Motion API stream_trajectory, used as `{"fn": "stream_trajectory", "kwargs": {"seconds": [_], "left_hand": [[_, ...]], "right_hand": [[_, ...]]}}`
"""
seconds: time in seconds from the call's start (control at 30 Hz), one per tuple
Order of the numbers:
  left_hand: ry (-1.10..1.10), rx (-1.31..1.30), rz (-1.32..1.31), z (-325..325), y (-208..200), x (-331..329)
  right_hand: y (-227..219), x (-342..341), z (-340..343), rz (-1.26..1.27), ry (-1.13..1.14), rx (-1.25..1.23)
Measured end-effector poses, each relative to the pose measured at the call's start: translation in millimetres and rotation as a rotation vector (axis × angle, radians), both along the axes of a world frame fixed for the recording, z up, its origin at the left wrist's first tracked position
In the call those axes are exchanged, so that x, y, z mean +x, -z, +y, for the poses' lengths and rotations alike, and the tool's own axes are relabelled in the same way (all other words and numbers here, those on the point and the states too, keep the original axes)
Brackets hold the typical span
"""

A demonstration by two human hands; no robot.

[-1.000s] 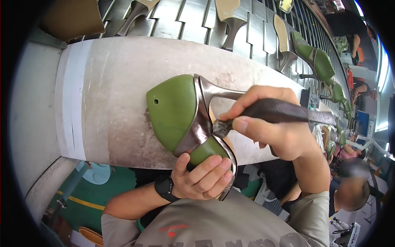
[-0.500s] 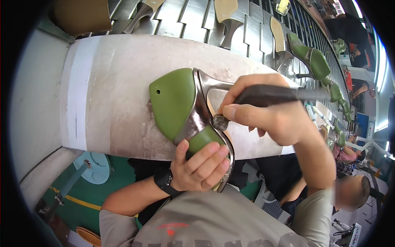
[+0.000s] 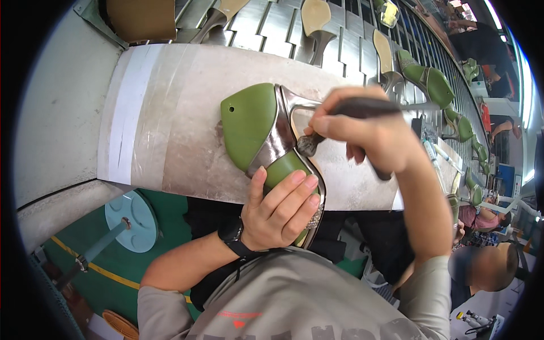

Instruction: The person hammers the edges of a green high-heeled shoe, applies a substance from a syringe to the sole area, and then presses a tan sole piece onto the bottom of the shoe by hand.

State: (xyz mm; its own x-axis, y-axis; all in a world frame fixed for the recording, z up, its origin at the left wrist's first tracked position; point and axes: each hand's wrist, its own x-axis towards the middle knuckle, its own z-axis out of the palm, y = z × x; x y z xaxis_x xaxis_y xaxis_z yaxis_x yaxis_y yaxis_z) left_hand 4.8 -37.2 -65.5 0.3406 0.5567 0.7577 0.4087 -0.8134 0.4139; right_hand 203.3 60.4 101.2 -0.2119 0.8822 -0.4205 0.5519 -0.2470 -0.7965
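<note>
A high-heeled shoe (image 3: 277,143) lies on its side on the pale board (image 3: 187,130), metallic brown on a green last (image 3: 249,122). Its toe end points toward me. My left hand (image 3: 280,212) wraps over the front of the shoe, fingers on the green part and the glittery strap. In my right hand (image 3: 368,133) is a small brush (image 3: 307,145), its dark bristles at the edge of the sole. The same fist also holds a dark-handled tool (image 3: 365,107) with a blurred metal shaft pointing right.
Beyond the board runs a slatted metal conveyor (image 3: 272,34) carrying tan soles with heels (image 3: 316,22) and several green-lasted shoes (image 3: 425,79). A cardboard box (image 3: 141,20) stands far left. A blue round disc (image 3: 130,221) is below the board. A co-worker (image 3: 487,266) sits at right.
The board and shoe appear shifted slightly right and up in view. The brush has tilted and its bristles sit a little higher along the sole edge. My left hand keeps its hold.
</note>
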Motion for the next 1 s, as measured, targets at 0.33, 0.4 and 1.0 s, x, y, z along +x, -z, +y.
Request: {"fn": "stream_trajectory", "kwargs": {"seconds": [0.33, 0.4, 1.0], "left_hand": [[0.017, 0.100, 0.112, 7, 11, -9], [0.019, 0.124, 0.114, 9, 13, -8], [0.188, -0.042, 0.212, -21, -47, -15]], "right_hand": [[7, -8, -11, 0.059, 0.046, 0.120], [12, 8, -29, 0.090, 0.120, 0.091], [107, 116, -214, 0.599, 1.199, 0.627]]}}
